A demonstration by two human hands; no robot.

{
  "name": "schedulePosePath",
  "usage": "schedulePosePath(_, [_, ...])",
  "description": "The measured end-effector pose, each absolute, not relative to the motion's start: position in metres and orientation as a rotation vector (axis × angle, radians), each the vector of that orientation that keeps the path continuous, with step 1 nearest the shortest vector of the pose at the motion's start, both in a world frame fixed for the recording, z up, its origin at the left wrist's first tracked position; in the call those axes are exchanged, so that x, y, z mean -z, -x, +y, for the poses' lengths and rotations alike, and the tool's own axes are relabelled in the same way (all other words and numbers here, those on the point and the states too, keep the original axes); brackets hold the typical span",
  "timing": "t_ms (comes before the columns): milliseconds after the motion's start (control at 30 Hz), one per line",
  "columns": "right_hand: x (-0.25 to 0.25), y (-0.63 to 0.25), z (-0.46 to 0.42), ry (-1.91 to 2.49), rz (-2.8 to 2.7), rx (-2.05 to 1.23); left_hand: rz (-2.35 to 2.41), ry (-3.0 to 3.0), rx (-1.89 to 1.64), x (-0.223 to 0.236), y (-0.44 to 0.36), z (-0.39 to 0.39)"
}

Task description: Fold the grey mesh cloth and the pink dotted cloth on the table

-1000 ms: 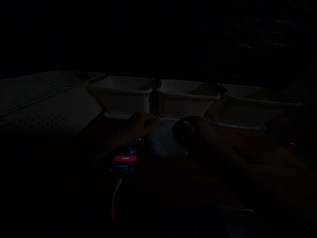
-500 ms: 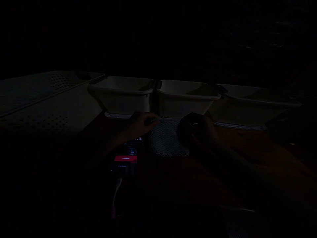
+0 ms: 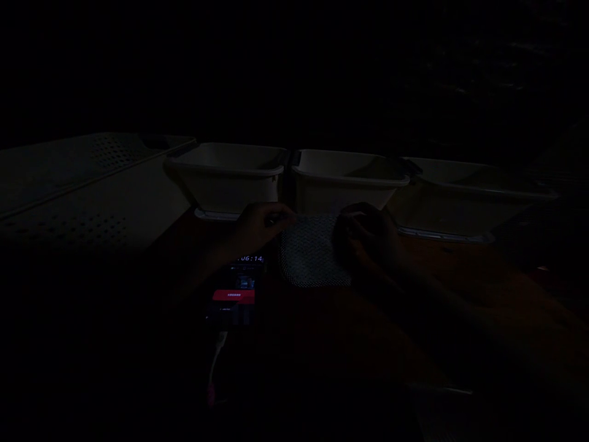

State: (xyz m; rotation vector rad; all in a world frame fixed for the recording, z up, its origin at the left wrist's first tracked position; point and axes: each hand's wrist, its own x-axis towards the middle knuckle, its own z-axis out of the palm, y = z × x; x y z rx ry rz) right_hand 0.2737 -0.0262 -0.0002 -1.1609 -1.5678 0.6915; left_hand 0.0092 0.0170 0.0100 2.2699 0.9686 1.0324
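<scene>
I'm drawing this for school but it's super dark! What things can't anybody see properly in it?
All in the head view:
Right fingers: darkness hides whether they grip the grey pad.
Perforated basket: the left picture edge cuts it off.
Middle bin: its near wall and the dark hide its bottom.
Phone: most of its writing is too small to read.

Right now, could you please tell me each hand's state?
Left hand: closed, holding the cloth at upper left.
Right hand: curled at the cloth's right side; too dark to confirm grip.
</scene>
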Motion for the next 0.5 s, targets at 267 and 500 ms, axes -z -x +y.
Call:
schedulePosePath(267, [0.001,-0.241,-0.052,1.088,-1.205,-1.328,0.947,-2.263,-1.093,-0.014,-0.013,0.013])
schedulePosePath(500, [-0.001,-0.234,-0.06,1.086,-1.22,-1.343,0.975,-2.264,-1.081,-0.013,-0.013,0.012])
